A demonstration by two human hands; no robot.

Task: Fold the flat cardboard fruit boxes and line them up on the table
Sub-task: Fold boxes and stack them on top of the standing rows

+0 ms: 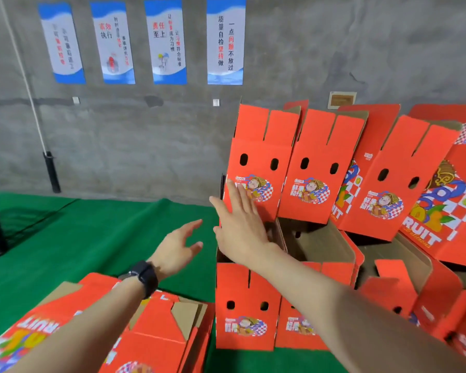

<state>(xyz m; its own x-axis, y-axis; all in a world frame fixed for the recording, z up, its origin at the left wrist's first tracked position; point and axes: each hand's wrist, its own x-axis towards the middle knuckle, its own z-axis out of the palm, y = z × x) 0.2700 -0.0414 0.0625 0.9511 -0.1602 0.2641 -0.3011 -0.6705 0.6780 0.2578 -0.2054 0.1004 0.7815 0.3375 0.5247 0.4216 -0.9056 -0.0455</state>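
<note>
Your right hand (pixel 240 227), grip released, rests flat-fingered on the upright red printed cardboard fruit box (pixel 256 157) at the back row's left end on the green-covered bench (pixel 92 232). Your left hand (pixel 176 249), also released, hovers just left of it.

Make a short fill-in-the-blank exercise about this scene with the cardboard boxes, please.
1. The right hand touches an upright box; the left hand holds ____.
2. The left wrist wears a black ____.
3. The table has a ____ cover.
4. ____ posters hang on the wall.
Missing words: nothing; watch; green; four.
</note>
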